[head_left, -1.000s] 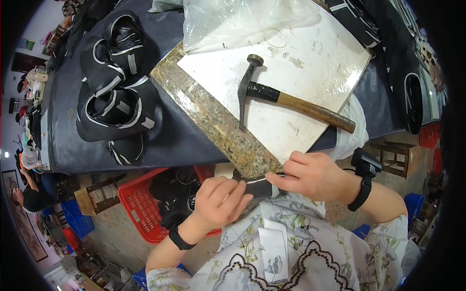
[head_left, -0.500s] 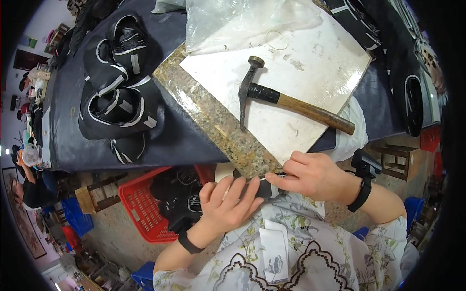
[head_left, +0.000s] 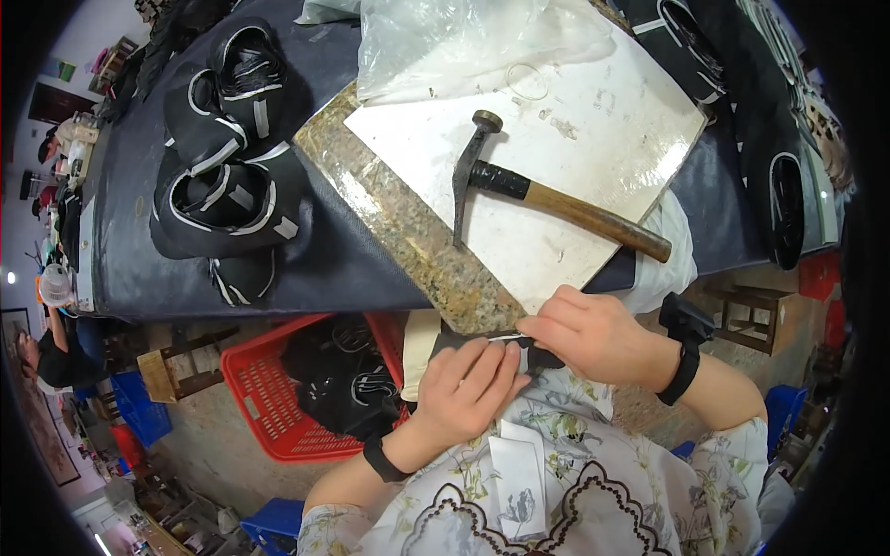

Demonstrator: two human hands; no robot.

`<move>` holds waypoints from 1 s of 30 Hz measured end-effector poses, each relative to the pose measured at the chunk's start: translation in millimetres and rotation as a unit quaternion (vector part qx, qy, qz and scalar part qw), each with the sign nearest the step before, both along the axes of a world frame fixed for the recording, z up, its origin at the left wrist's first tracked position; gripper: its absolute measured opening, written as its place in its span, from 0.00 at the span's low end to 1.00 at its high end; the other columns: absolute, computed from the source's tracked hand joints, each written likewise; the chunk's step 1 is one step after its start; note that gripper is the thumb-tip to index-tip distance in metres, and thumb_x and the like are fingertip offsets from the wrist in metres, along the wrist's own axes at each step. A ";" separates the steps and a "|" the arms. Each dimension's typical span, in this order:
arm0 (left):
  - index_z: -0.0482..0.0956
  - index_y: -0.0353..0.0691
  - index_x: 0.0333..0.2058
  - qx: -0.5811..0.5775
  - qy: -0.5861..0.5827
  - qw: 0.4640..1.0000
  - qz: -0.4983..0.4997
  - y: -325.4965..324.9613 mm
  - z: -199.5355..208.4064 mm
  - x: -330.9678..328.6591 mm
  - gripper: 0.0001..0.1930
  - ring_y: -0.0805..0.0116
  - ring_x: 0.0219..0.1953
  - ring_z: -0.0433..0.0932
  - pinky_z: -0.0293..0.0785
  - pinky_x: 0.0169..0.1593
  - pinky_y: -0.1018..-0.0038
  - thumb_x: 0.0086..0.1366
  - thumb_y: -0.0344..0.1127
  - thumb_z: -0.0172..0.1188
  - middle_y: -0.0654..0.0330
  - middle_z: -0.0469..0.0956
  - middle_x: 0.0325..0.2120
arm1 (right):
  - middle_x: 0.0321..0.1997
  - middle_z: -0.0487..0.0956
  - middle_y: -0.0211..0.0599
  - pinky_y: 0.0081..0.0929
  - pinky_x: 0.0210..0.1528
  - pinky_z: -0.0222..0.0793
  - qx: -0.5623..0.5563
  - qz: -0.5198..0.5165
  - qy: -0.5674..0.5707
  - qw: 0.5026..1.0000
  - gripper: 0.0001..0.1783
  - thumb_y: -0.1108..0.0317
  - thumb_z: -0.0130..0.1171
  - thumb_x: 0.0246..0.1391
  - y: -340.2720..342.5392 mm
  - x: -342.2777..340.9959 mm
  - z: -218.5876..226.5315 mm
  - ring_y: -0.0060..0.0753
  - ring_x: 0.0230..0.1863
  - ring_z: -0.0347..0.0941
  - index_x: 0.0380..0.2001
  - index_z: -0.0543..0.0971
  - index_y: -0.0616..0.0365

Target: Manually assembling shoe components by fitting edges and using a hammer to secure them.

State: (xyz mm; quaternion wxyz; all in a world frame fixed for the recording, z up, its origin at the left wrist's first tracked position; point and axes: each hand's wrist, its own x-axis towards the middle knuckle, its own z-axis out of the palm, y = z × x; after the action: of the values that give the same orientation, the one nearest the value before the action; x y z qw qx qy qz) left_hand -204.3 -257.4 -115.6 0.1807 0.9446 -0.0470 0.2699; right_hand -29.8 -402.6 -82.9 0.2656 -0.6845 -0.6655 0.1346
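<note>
A black fabric piece [head_left: 540, 359] with a thin pale strip lies at the near corner of the granite slab [head_left: 375, 199], largely covered by my fingers. My left hand [head_left: 462, 394] holds it from the left, fingers side by side over it. From the right, my right hand [head_left: 593, 338] pinches its upper edge between thumb and bent fingers, close to the slab's corner. Beyond my hands, a hammer [head_left: 579, 218] with a wooden handle rests on the white board [head_left: 519, 269] on the slab. No hand touches it.
Black fabric pieces with pale trim [head_left: 227, 208] are stacked on the dark table [head_left: 362, 278] at left; more [head_left: 786, 208] lie at right. A clear plastic bag [head_left: 445, 46] covers the board's far part. A red basket [head_left: 269, 422] of black pieces stands below. Another person [head_left: 65, 357] is at far left.
My left hand has shifted right, toward my right hand, its fingers now closer together. My right hand stays near the slab's corner. More of a cream-coloured piece shows beside the basket.
</note>
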 end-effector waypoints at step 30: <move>0.83 0.37 0.39 0.013 -0.047 0.997 0.061 -16.7 -4.6 1.9 0.16 0.61 0.40 0.77 0.70 0.42 0.65 0.49 0.33 0.59 0.59 0.77 0.38 | 0.19 0.73 0.36 0.34 0.19 0.66 -0.195 -0.081 -0.112 0.971 0.20 0.52 0.67 0.49 -31.1 14.6 64.7 0.41 0.18 0.73 0.29 0.73 0.57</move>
State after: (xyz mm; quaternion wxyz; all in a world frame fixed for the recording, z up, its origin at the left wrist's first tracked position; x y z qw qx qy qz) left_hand -202.5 -274.1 -120.2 0.1493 0.9342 -0.0009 0.3239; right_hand -15.2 -433.7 -18.2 0.0611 -0.7855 -0.5942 0.1621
